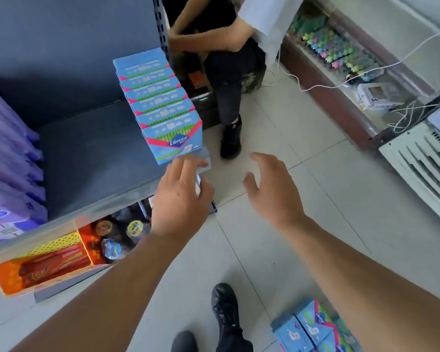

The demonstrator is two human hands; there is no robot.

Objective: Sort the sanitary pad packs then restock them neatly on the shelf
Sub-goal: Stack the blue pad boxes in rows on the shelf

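Fingertips (188,161) of the left hand (181,196) reach the front of the blue pack row (160,102) at the shelf's (92,153) right end, curled lightly over what looks like one more pack (200,174) — mostly hidden, so the grip is uncertain. Beside it, the right hand (267,191) hovers with fingers spread, holding nothing. To do this well, seat the pack flush against the front one, square with the shelf edge, steadying its free side with the right hand. More blue packs (313,329) wait on the floor — purple packs (10,153) stand at the shelf's left.
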